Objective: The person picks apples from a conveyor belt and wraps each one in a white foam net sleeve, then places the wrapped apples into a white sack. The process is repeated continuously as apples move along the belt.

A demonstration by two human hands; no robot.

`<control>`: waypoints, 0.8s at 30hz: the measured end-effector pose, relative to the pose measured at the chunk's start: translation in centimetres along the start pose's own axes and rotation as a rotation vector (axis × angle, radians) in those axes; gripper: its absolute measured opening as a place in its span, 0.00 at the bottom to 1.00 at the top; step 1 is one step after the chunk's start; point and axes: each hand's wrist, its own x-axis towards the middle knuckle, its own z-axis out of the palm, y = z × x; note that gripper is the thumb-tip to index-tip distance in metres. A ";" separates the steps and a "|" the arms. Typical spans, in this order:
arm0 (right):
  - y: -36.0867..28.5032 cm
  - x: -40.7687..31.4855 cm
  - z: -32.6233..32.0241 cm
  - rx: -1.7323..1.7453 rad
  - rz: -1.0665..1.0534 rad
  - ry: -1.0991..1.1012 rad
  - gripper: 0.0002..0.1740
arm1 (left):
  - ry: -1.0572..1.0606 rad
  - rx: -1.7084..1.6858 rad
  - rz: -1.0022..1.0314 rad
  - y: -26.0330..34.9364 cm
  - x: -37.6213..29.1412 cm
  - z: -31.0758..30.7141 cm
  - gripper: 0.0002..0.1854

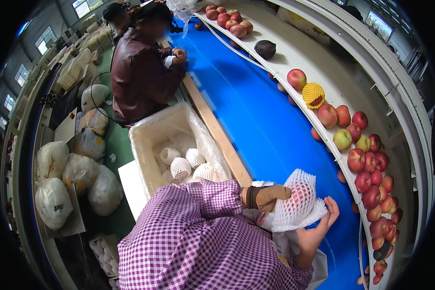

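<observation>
My left hand, in a brown glove, holds a red apple wrapped in a white foam net sleeve. Red skin shows through the mesh over the blue conveyor belt. My bare right hand has its fingers at the loose, folded end of the net, on the side away from my glove. The net partly hides those fingertips. Beside me stands a plastic-lined foam box, where several fruits in white nets lie at the bottom.
Many loose apples line the white shelf beyond the belt; one wears a yellow net. A wooden rail edges the belt. A co-worker stands further along it. Stuffed plastic bags lie behind me.
</observation>
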 end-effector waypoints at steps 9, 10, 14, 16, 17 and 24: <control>1.4 -3.1 1.4 0.915 0.410 -0.199 0.25 | -0.181 -0.153 0.058 0.0 -0.4 0.7 0.38; 1.4 -2.9 1.4 0.920 0.443 -0.129 0.26 | -0.148 -0.163 0.054 0.1 -0.4 0.6 0.36; 1.2 -2.3 1.5 0.639 0.279 0.033 0.26 | -0.083 -0.105 0.088 0.2 -0.5 0.6 0.36; 1.2 -2.2 1.5 0.553 0.211 0.050 0.29 | -0.078 -0.127 0.046 0.4 -0.8 0.3 0.36; 1.1 -2.4 1.5 0.608 0.290 -0.002 0.29 | -0.053 -0.111 -0.008 0.4 -1.0 0.0 0.36; 1.7 -2.9 1.4 0.482 0.392 -0.004 0.29 | -0.123 0.101 -0.026 0.3 -2.2 -1.5 0.37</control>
